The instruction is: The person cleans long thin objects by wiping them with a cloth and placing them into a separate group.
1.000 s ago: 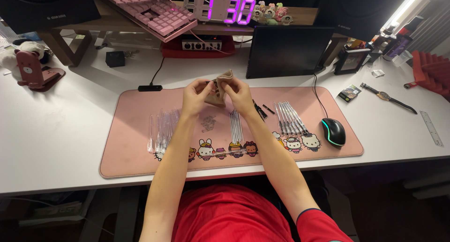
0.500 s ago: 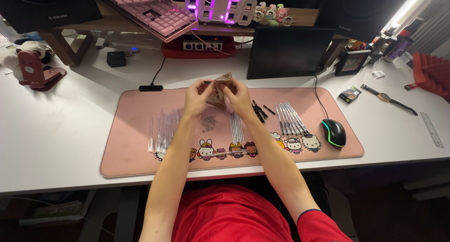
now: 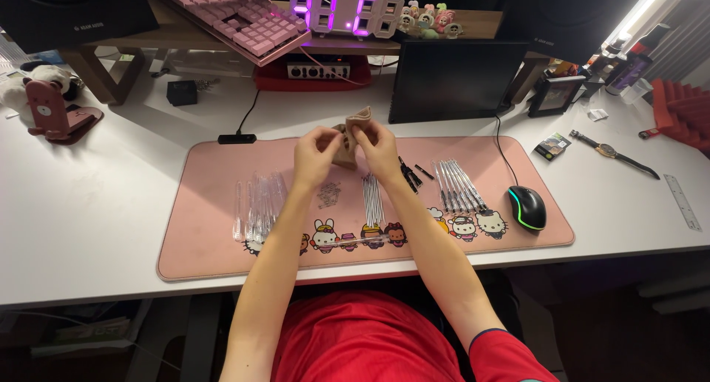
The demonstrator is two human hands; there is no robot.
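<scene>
My left hand (image 3: 316,157) and my right hand (image 3: 378,148) meet above the back middle of a pink desk mat (image 3: 222,241). Together they pinch a small tan cloth pouch (image 3: 353,133), which hangs upright between the fingers. On the mat below lie a row of clear pen barrels (image 3: 258,203) at the left, a bundle of thin pen refills (image 3: 371,198) in the middle, a small heap of tiny springs (image 3: 330,195), some black pen caps (image 3: 409,173), and a row of grey pens (image 3: 459,185) at the right.
A black mouse (image 3: 526,207) sits on the mat's right end. Behind stand a dark tablet (image 3: 451,81), a lit digital clock (image 3: 345,11), a pink keyboard (image 3: 237,16) on a wooden shelf. A wristwatch (image 3: 612,152), a ruler (image 3: 681,201) and a brown phone stand (image 3: 48,113) lie farther out.
Both hands stay on the pouch with only slight finger movement. The clock's display has changed.
</scene>
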